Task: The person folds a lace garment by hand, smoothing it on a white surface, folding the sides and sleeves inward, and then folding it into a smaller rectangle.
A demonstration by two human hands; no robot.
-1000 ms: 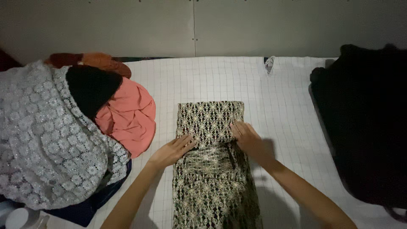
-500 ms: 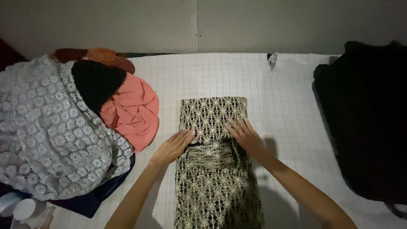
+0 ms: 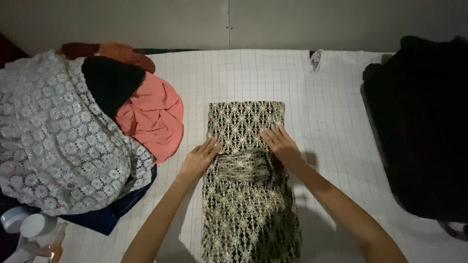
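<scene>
Covering the desk (image 3: 331,97) is a white sheet with a thin grid pattern, and a plain grey wall (image 3: 292,22) runs along its far edge. Far left of the hands lies a heap of clothes: a white lace cloth (image 3: 53,141) on top, a black garment (image 3: 109,83) and a salmon-pink garment (image 3: 153,117) beside it, an orange-brown piece (image 3: 112,51) behind, and dark blue fabric (image 3: 114,212) underneath. White containers (image 3: 29,226) sit at the near left corner. The left hand (image 3: 199,159) rests open and flat, fingers on the left edge of the dark gold-patterned lace fabric (image 3: 246,195). This folded fabric lies between the hands, its long axis running from the person toward the wall, far end folded over. The right hand (image 3: 281,146) presses flat and open on its right side. Well to the right of the hands sits a large black pile (image 3: 419,131). A small white tag (image 3: 316,57) lies near the wall.
</scene>
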